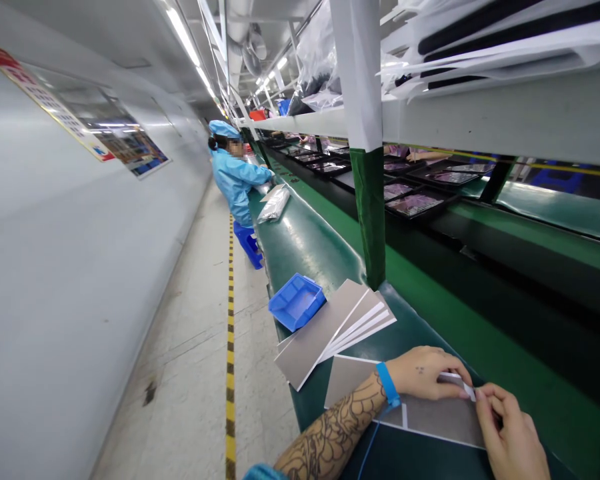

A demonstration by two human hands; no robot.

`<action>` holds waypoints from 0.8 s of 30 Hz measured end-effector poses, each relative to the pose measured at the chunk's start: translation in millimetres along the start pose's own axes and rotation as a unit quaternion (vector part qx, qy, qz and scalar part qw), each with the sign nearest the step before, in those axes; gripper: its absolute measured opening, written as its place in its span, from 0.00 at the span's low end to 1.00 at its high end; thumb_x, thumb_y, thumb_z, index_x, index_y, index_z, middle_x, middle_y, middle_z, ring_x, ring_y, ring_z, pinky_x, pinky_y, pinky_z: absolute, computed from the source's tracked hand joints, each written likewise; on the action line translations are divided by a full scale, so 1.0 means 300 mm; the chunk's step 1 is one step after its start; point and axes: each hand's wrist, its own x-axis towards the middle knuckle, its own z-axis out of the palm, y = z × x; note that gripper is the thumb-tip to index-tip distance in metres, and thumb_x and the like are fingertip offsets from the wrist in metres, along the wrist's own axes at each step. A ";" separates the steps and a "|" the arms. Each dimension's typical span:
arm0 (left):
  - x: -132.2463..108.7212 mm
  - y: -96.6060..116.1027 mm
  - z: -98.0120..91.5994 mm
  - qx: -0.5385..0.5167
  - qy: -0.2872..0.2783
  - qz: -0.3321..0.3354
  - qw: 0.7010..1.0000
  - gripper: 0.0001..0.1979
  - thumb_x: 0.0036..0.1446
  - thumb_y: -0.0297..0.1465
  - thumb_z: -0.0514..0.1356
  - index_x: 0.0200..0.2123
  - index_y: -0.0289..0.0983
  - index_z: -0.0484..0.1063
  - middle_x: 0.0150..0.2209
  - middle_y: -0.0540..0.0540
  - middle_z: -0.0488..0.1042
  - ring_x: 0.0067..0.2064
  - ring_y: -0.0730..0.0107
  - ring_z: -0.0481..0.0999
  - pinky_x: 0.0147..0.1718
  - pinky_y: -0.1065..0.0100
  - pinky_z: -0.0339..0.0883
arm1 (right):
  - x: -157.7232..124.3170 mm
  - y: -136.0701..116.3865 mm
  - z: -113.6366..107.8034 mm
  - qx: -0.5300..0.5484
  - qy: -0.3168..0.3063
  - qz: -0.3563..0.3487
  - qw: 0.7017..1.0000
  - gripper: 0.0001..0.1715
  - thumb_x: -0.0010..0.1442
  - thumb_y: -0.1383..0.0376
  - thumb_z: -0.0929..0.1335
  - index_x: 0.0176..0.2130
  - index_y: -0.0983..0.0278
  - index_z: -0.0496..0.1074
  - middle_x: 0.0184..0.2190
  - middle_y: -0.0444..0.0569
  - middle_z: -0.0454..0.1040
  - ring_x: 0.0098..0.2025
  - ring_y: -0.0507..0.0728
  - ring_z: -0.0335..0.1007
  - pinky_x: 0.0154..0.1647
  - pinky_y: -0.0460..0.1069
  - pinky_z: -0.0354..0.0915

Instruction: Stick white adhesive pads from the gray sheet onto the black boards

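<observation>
My left hand, with a blue band round its wrist, rests over a grey board with white edges. Its fingers are closed on a white strip at the far edge of the board. From the right, my right hand pinches the end of the same strip with thumb and forefinger; the two sets of fingertips nearly meet. A short white strip lies across the board nearer to me. What the strip is made of I cannot tell.
Fanned grey boards with white strips lie beside a blue bin. A green-wrapped post stands at the bench's back edge. Black trays sit on the line beyond. A person in blue works farther down the bench.
</observation>
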 end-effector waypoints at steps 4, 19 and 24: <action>0.001 0.005 -0.002 0.001 -0.007 -0.012 1.000 0.14 0.71 0.42 0.66 0.53 0.41 0.78 0.52 0.47 0.83 0.52 0.62 0.81 0.58 0.65 0.69 | -0.006 0.022 0.008 0.025 -0.038 0.040 0.998 0.26 0.72 0.40 0.62 0.49 0.57 0.72 0.45 0.54 0.85 0.37 0.66 0.79 0.38 0.56 0.70; 0.005 0.008 0.007 0.017 -0.004 -0.020 1.000 0.15 0.72 0.43 0.65 0.53 0.41 0.78 0.53 0.47 0.84 0.51 0.63 0.81 0.57 0.65 0.69 | -0.006 0.050 0.015 0.024 -0.049 0.050 0.997 0.30 0.72 0.38 0.61 0.50 0.58 0.71 0.45 0.56 0.84 0.38 0.67 0.78 0.38 0.56 0.69; 0.006 0.004 0.014 0.012 0.005 -0.011 1.000 0.14 0.72 0.44 0.65 0.52 0.41 0.78 0.51 0.47 0.84 0.51 0.63 0.81 0.57 0.66 0.69 | -0.005 0.046 0.010 0.006 -0.036 0.044 0.998 0.30 0.72 0.38 0.60 0.49 0.57 0.73 0.46 0.54 0.84 0.39 0.67 0.79 0.39 0.56 0.70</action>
